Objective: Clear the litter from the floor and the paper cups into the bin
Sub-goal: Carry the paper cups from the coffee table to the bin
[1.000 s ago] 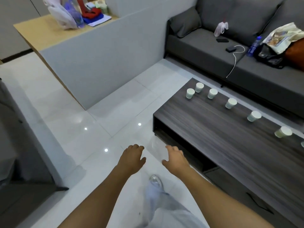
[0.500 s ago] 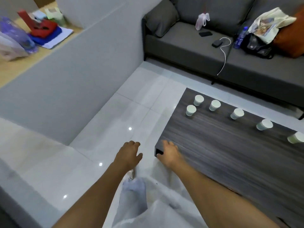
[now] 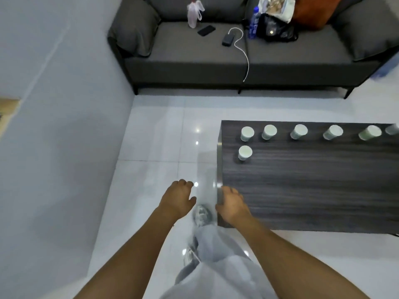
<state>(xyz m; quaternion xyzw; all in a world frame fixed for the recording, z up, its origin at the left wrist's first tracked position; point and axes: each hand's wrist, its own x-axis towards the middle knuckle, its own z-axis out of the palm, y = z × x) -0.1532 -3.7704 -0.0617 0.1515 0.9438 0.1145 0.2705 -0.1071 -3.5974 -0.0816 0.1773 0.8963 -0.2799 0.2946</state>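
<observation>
Both hands, the left hand [image 3: 177, 199] and the right hand [image 3: 232, 205], were empty with loosely curled fingers, probably because the paper cups [image 3: 244, 152] stood upright on the tabletop [image 3: 313, 190], well ahead of the right fingers.

Dim, bluish light is washing the soft, motion-blurred frame; ceiling lamps are glinting off the glossy white floor tiles [image 3: 155, 137] at centre; edges are bowing.

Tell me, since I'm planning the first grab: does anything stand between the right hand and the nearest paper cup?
Nothing visible does. The right hand hovers at the dark wooden table's near corner; bare tabletop separates it from the nearest white paper cup.
</observation>
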